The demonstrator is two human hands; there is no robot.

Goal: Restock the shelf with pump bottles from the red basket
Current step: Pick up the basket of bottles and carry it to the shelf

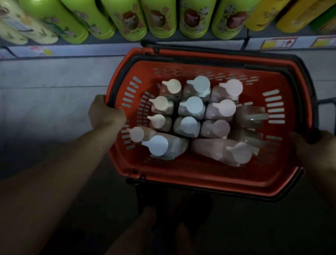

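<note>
A red basket (199, 174) with a black rim hangs above the floor in front of me. My left hand (105, 113) grips its left edge and my right hand (318, 151) grips its right edge. Inside stand several pump bottles (192, 106) with cream, pale blue and pink tops, packed in rows. A few more lie on their sides along the near and right sides, such as a pink one (222, 151). The shelf (67, 51) runs across the top of the view, just beyond the basket.
Large green bottles (160, 10) line the shelf, with pale yellow ones (12, 19) at the left and yellow ones (264, 13) at the right. Price tags (279, 43) sit on the shelf edge. Grey floor tiles spread left. My legs show below the basket.
</note>
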